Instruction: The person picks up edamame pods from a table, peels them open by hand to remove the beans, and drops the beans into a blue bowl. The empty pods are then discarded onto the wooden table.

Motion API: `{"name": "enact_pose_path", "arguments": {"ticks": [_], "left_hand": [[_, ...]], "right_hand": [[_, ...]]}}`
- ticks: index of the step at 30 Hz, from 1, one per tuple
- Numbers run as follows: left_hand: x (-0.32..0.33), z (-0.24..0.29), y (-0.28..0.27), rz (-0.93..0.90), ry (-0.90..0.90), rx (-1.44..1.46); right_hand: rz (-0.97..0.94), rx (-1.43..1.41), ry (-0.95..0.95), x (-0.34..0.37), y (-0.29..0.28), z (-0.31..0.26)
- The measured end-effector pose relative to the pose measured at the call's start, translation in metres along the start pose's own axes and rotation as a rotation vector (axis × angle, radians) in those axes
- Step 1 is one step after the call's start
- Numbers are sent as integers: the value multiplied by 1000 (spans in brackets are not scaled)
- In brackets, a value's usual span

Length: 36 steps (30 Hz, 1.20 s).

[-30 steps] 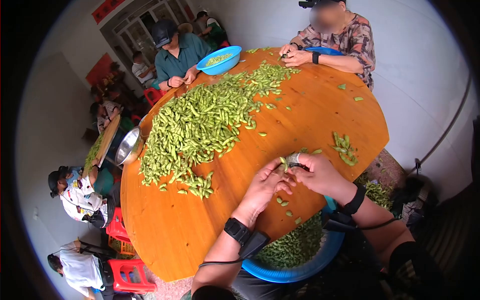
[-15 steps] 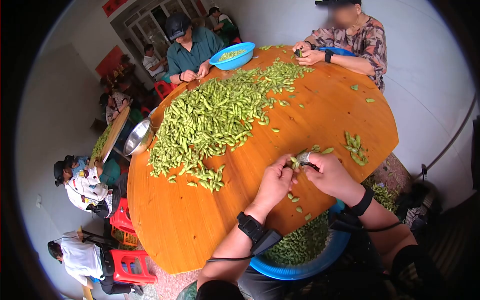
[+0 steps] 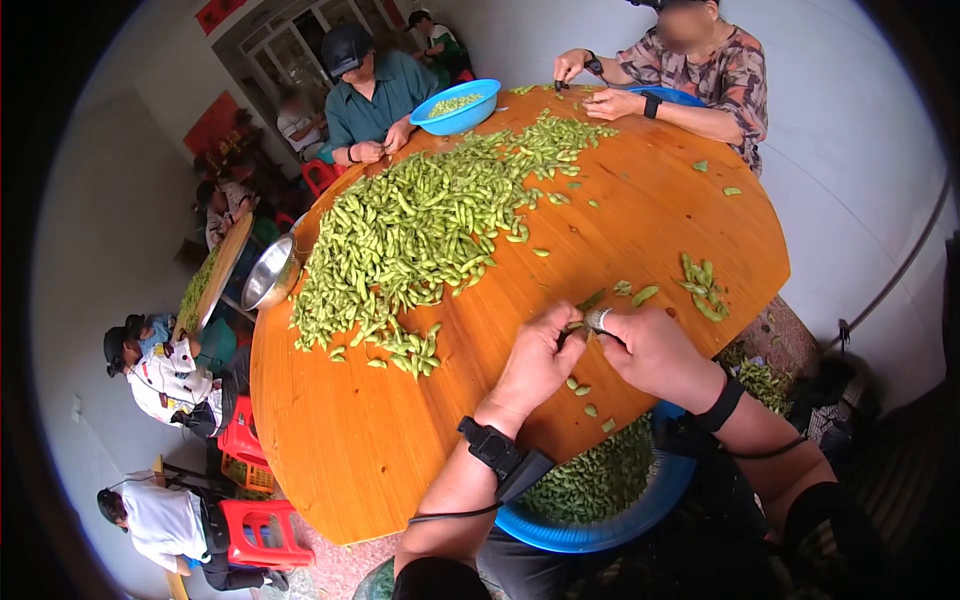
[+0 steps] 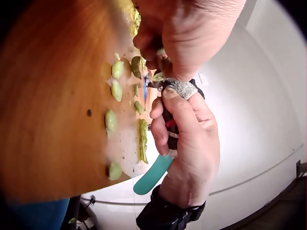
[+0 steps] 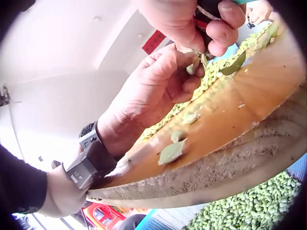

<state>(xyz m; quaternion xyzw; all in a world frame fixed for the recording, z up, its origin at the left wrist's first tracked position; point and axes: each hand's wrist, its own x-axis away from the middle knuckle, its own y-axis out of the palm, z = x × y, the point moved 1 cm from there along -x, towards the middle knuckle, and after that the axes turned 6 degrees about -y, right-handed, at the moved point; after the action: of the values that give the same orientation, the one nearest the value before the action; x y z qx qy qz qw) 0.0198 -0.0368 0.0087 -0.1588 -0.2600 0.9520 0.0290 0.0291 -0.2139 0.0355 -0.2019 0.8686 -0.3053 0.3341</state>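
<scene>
Over the table's near edge, my left hand [image 3: 538, 355] pinches a small green bean pod [image 5: 192, 68] between thumb and fingers, most of it hidden. Close against it, my right hand [image 3: 655, 350] grips pruning shears with a teal handle [image 4: 153, 176]. Grey wrapping [image 4: 184, 88] covers the right thumb, which meets the left fingertips at the pod. Several loose pods [image 4: 111, 120] lie on the wood beside the hands. Below the edge stands a blue basin [image 3: 672, 490] holding many green pods.
A large pile of pods [image 3: 400, 230] covers the far left of the round wooden table [image 3: 340, 440]. A light-blue bowl [image 3: 455, 118] and a steel bowl [image 3: 270, 272] stand along its rim. A small pod cluster [image 3: 705, 285] lies right. Two people sit across.
My left fingers, spread at first, have curled in around the pod. The right hand keeps its grip on the shears. Across the table, the right-hand person's hands have moved apart. The head view shifts slightly.
</scene>
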Motion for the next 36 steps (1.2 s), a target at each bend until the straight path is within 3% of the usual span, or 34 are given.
{"name": "enact_pose_path", "arguments": {"ticks": [4, 7, 12, 14, 16, 19, 20, 22, 23, 26, 30, 32, 35, 36], "left_hand": [[0, -1, 0, -43, 8, 12], [0, -10, 2, -134, -202, 207], [-1, -16, 9, -113, -177, 180], [-1, -10, 6, -144, -477, 451], [-1, -21, 9, -126, -475, 464], [0, -24, 1, 70, -295, -56], [3, -20, 1, 69, -289, -62], [9, 5, 1, 50, -168, -333], [15, 22, 0, -50, -164, -508], [41, 49, 4, -155, -203, -678], [38, 66, 1, -225, -209, -541], [4, 45, -9, -73, -184, -568], [-60, -4, -15, 159, -47, -639], [-74, -22, -16, 162, -40, -640]], "right_hand": [[-8, -28, -18, 4, 1, 3], [-15, -21, -27, 8, 6, 5], [-11, -11, -32, 15, 11, 8], [-5, -22, -22, 17, 9, 11], [-6, -23, -20, 18, 4, 11], [29, 16, -16, 23, 3, 27], [64, 56, -13, 24, 0, 35], [45, 131, 61, 26, -14, 47], [103, 126, 59, 28, -17, 61], [197, 55, 69, 32, -33, 73], [140, -135, 160, 35, -43, 83], [91, -328, 270, 35, -45, 86], [85, -364, 274, 35, -47, 87], [72, -365, 286, 36, -47, 86]]}}
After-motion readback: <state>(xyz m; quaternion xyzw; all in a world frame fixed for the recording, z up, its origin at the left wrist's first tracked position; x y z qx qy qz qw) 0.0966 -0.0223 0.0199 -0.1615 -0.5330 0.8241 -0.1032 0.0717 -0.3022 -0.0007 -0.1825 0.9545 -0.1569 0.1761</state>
